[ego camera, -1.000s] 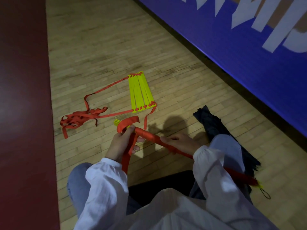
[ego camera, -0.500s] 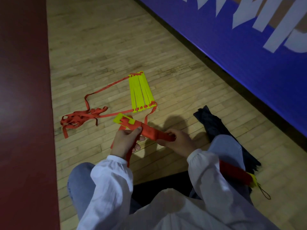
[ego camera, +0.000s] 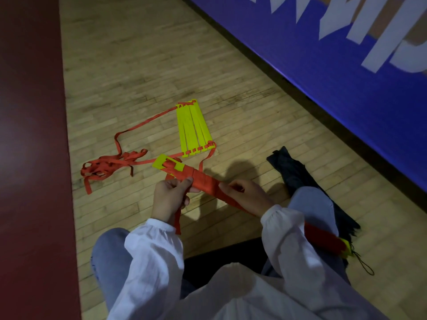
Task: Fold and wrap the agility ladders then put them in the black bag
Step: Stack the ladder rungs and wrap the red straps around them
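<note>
A maroon floor band [ego camera: 32, 135] fills the left edge, cut off by the frame. Beside it, on the wooden floor [ego camera: 138, 65], a loose red strap tangle [ego camera: 108, 166] lies in a heap; its loops overlap too much to trace. One strap runs from it up to a flat stack of yellow rungs [ego camera: 193, 128] lying further out.

The left hand [ego camera: 169, 198] grips the wrapped ladder bundle [ego camera: 203, 181], thumb on top and fingers curled beneath, mostly out of sight. A red strap tail hangs below this hand, partly behind the white sleeve [ego camera: 157, 250]. The right hand [ego camera: 247, 196] is curled round the bundle further along. Past it, the right sleeve covers the bundle's middle, and only its red and yellow far end shows again, just beside the knee.

The black bag [ego camera: 293, 172] lies on the floor to the right, partly covered by the knee; whether it is open cannot be told in the dim light. A blue wall pad [ego camera: 335, 65] with cut-off white lettering runs behind.

A second ago a strap loop stood up over the bundle's near end. Now the strap lies flat around it and the yellow tip shows clearly.
</note>
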Motion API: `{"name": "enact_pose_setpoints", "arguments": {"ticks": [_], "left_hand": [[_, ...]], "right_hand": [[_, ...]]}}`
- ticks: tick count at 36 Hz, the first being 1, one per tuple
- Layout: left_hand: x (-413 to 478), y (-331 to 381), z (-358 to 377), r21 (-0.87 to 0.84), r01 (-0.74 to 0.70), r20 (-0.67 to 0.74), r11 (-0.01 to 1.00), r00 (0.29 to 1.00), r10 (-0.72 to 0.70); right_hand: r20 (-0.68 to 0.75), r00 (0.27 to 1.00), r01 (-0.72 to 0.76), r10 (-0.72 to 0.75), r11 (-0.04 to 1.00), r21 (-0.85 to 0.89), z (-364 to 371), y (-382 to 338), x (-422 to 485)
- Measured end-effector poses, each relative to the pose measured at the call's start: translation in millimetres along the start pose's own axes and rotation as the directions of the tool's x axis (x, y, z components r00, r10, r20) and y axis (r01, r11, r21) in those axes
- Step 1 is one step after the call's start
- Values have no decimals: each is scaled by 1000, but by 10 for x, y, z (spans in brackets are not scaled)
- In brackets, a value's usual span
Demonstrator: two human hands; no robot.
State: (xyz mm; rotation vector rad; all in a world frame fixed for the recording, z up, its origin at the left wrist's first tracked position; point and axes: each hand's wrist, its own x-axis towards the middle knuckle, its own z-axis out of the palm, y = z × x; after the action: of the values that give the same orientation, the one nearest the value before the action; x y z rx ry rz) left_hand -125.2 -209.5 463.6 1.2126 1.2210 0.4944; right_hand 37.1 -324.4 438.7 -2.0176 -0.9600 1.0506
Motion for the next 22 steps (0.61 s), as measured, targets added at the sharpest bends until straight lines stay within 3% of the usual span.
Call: {"name": "enact_pose_setpoints", "arguments": {"ticks": [4, 11, 22], "left_hand": [[-56, 64, 9, -5, -6, 65, 1000, 998, 6], [-84, 116, -30, -4, -14, 115, 1000, 993, 14], [-48, 73, -36, 23, 105, 97, 994, 990, -107]], "right_hand": [[-26, 999, -25, 23, 997, -76, -54, 11, -26], [18, 1000, -4, 4, 1000, 24, -82, 8, -29], [-127, 992, 8, -13, 999, -34, -51, -29, -40]]}}
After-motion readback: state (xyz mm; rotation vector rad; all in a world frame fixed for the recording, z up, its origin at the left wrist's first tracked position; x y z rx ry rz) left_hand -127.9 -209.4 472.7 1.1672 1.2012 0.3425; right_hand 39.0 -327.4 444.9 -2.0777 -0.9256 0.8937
